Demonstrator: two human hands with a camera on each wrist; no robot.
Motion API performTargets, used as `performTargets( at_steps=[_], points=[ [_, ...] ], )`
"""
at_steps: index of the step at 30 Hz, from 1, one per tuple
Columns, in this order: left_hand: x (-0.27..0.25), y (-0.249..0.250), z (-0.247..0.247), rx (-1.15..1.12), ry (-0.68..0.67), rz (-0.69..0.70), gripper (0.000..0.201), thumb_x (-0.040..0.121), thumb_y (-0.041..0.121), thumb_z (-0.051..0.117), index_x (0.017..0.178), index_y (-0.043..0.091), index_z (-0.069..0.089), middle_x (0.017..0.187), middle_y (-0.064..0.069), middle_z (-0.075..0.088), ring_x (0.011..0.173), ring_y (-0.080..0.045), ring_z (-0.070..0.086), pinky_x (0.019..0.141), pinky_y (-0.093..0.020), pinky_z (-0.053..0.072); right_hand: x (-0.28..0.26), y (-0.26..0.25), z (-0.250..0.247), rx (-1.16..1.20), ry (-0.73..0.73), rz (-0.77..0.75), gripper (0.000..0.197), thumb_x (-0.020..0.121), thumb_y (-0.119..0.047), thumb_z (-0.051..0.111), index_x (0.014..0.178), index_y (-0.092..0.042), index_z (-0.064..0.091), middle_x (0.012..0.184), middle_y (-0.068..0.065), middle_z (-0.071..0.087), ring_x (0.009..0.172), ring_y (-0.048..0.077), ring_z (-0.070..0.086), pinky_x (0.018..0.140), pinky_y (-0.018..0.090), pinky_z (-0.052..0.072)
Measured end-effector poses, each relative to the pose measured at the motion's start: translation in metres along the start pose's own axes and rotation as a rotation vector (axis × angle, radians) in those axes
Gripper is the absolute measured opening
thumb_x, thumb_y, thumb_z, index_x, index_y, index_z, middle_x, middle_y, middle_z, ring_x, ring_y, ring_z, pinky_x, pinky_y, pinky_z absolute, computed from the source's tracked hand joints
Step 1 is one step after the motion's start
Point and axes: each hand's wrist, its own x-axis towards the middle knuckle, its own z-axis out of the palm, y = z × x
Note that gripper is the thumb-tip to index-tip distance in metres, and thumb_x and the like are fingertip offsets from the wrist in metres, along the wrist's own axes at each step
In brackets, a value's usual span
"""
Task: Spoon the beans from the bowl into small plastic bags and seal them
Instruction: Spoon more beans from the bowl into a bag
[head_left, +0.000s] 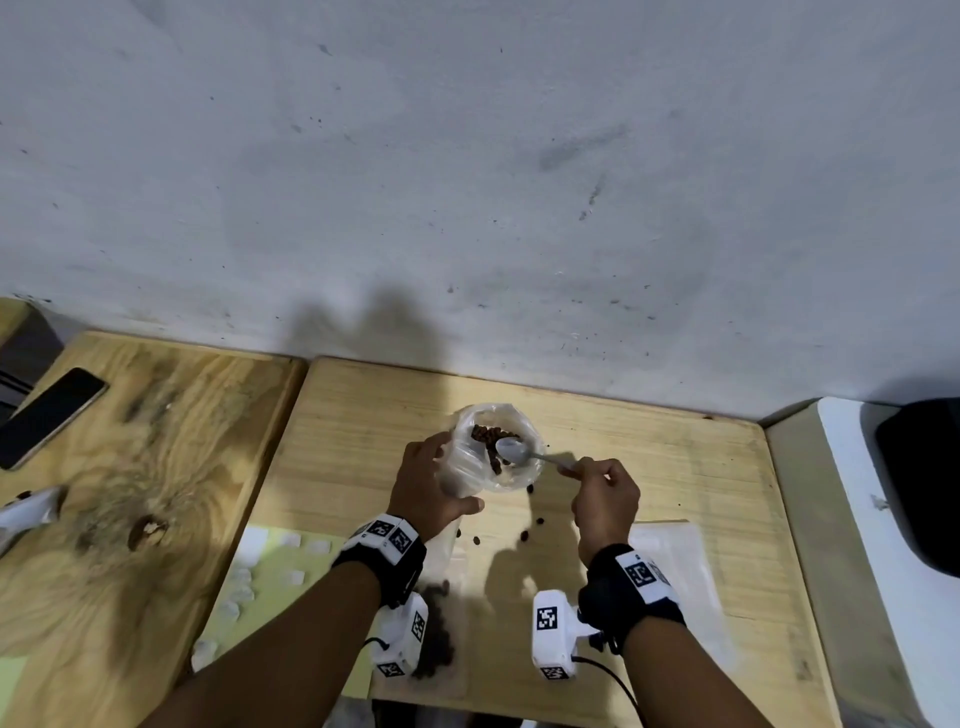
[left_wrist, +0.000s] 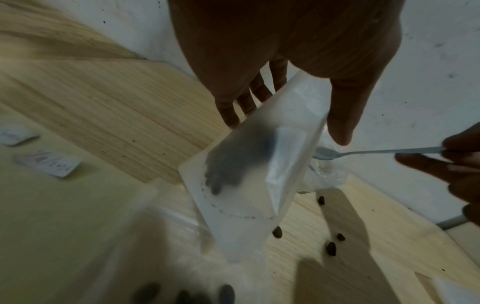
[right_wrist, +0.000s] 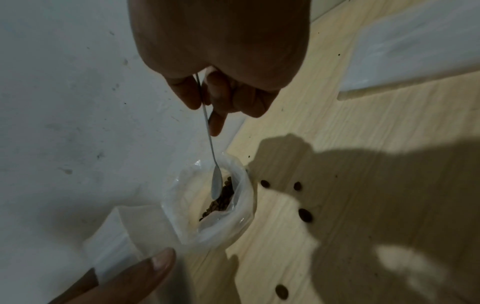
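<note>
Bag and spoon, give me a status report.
Left hand holds plastic bag open. Right hand pinches spoon, bowl over bag mouth. Stray beans on table.

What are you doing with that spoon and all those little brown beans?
A person is filling a small plastic bag with beans. The left hand holds the bag up and open above the wooden table, while the right hand holds a metal spoon with its bowl inside the bag's mouth. Some beans are already in the bag. The spoon looks empty. A few spilled beans lie loose on the table beside it. The bag is not sealed yet.
</note>
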Motion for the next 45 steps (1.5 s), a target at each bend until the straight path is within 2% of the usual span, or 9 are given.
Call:
performTargets(
  at_steps=[3,6,10,13,17,23,29,34,45],
  points=[
    [-0.003,0.002,-0.002,-0.037,0.025,0.028,0.101,0.049,0.023,0.095,0.137,0.022,0.044,0.122,0.001,0.043,0.106,-0.018,0.055,0.090,-0.033,0.052,0.001,0.008,0.002,-0.092,-0.101,0.077,0.016,0.077,-0.020,0.070,0.062,-0.022,0.067,0.078,0.010,0.072,0.051,0.023,0.045,0.054,0.031,0.035],
    [-0.007,0.006,-0.005,-0.074,0.034,0.074,0.105,0.049,0.027,0.095,0.139,0.025,0.041,0.124,0.004,0.045,0.105,-0.012,0.055,0.086,-0.027,0.049,0.004,0.012,-0.003,-0.261,-0.128,0.057,0.015,0.078,-0.024,0.077,0.089,-0.016,0.071,0.086,0.001,0.068,0.078,0.026,0.061,0.069,0.033,0.047],
    [-0.012,0.011,-0.008,-0.094,0.018,0.128,0.107,0.047,0.033,0.094,0.138,0.029,0.039,0.127,0.007,0.051,0.107,-0.011,0.056,0.089,-0.030,0.050,-0.011,-0.001,-0.012,-0.365,-0.074,-0.199,0.030,0.086,-0.025,0.074,0.114,-0.026,0.063,0.103,0.000,0.063,0.093,0.021,0.061,0.075,0.027,0.046],
    [-0.013,0.017,-0.008,-0.071,-0.016,0.164,0.108,0.047,0.032,0.094,0.139,0.027,0.039,0.130,0.007,0.050,0.110,-0.012,0.054,0.091,-0.029,0.048,-0.029,-0.022,-0.010,-0.256,-0.407,-0.359,0.020,0.094,-0.014,0.063,0.106,-0.029,0.068,0.083,0.004,0.066,0.079,0.018,0.065,0.063,0.014,0.048],
    [-0.016,0.024,-0.007,-0.037,-0.099,0.225,0.115,0.044,0.041,0.092,0.143,0.025,0.036,0.135,0.005,0.046,0.115,-0.014,0.051,0.094,-0.032,0.047,-0.037,-0.039,-0.001,-0.450,-0.766,-0.400,0.024,0.095,-0.020,0.059,0.096,-0.040,0.073,0.087,-0.011,0.071,0.084,0.002,0.067,0.075,0.018,0.048],
    [-0.018,0.033,-0.010,-0.094,-0.134,0.213,0.113,0.046,0.050,0.089,0.143,0.028,0.036,0.127,0.009,0.048,0.105,-0.008,0.054,0.084,-0.022,0.048,-0.025,-0.047,0.002,-0.576,-0.635,-0.497,0.013,0.069,-0.038,0.079,0.074,-0.032,0.068,0.078,-0.012,0.068,0.076,0.009,0.066,0.069,0.035,0.051],
    [-0.010,0.042,-0.018,-0.264,0.084,0.118,0.009,0.086,0.018,0.070,0.089,0.011,0.064,0.080,0.001,0.065,0.072,-0.018,0.059,0.064,-0.021,0.048,-0.023,-0.051,0.002,-0.326,-0.480,-0.491,0.037,0.073,-0.012,0.085,0.099,-0.029,0.065,0.079,0.000,0.065,0.074,0.016,0.062,0.062,0.025,0.051],
    [-0.012,0.049,-0.022,-0.360,0.027,0.103,0.011,0.084,0.020,0.072,0.081,0.010,0.067,0.073,-0.003,0.066,0.067,-0.016,0.059,0.071,-0.036,0.052,-0.023,-0.049,0.005,-0.205,-0.596,-0.270,0.018,0.076,-0.018,0.086,0.091,-0.014,0.078,0.086,0.003,0.074,0.079,0.014,0.069,0.072,0.025,0.051],
    [-0.019,0.060,-0.023,-0.436,-0.036,0.096,0.009,0.079,0.023,0.075,0.078,0.014,0.073,0.079,-0.016,0.072,0.073,-0.021,0.066,0.078,-0.045,0.056,-0.026,-0.054,0.006,-0.124,-0.665,-0.222,0.017,0.080,-0.010,0.081,0.073,-0.001,0.067,0.070,0.000,0.069,0.065,0.011,0.065,0.062,0.021,0.047]
  ],
)
